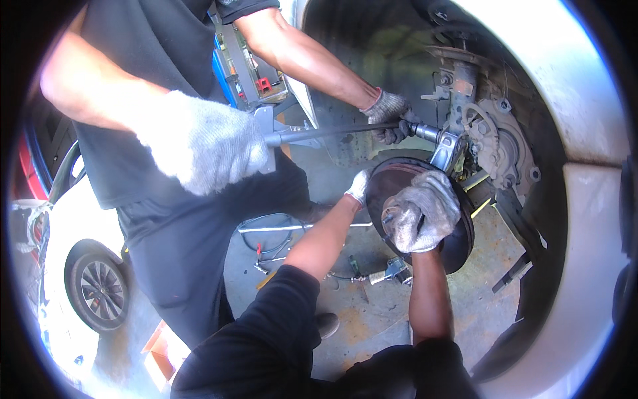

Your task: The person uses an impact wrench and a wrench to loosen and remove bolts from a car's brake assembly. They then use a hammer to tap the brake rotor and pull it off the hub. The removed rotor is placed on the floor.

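Observation:
I hold a dark round brake disc (pixel 397 178) with wheel studs at its middle, tilted in front of the wheel arch. At its left rim is my left hand (pixel 359 186) in a pale knit glove, its fingers closed and partly hidden behind the edge. My right hand (pixel 428 211), in a dirty grey glove, is closed over the raised hub part of the disc. Just above, a co-worker's gloved hands (pixel 209 143) hold a long dark bar tool (pixel 332 132). Its silver socket end (pixel 425 132) meets a metal clamp-like piece (pixel 448 147) by the wheel knuckle.
The steering knuckle (pixel 508 146) and strut (pixel 458 100) are exposed inside the white car's wheel arch (pixel 588 120). On the floor lie an air tool (pixel 392 272), a cable (pixel 266 246) and a metal rod (pixel 292 227). A cardboard box (pixel 163 352) and another car's wheel (pixel 100 284) are at left.

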Demonstrator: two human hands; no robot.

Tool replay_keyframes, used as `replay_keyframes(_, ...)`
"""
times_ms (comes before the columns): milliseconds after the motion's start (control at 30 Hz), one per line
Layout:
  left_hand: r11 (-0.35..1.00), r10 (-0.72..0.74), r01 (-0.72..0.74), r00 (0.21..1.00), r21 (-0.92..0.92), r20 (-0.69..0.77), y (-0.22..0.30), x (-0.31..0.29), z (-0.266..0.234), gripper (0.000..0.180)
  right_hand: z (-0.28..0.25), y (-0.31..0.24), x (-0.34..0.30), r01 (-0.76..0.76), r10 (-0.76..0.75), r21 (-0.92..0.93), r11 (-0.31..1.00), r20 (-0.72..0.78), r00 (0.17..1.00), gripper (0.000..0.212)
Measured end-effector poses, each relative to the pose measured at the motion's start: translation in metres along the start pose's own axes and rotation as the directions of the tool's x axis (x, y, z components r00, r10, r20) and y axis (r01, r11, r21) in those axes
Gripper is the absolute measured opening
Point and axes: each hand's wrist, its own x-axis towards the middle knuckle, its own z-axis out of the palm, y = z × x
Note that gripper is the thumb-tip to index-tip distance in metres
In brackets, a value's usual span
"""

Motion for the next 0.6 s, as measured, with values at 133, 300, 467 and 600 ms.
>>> replay_keyframes(133,0.999,0.027,-0.026,0.999,0.048,-0.019,0.007,-0.008,0.008,0.040,0.000,0.002,0.002,-0.003,0.002,0.001,1.000,0.005,1.000,0.009)
replay_keyframes(300,0.989,-0.116,0.101,0.982,-0.106,-0.150,0.020,-0.023,0.025,0.044,-0.001,0.004,0.002,0.006,-0.006,-0.001,1.000,-0.001,1.000,0.009)
replay_keyframes(467,0.998,-0.056,0.051,0.994,-0.048,-0.091,0.020,-0.025,0.026,0.045,-0.001,0.007,0.002,0.007,-0.007,0.002,1.000,0.000,1.000,0.009)
replay_keyframes(600,0.908,0.117,-0.095,0.993,0.409,-0.030,0.012,-0.017,0.014,0.041,-0.001,0.009,0.004,0.008,-0.008,0.005,1.000,0.002,1.000,0.009)
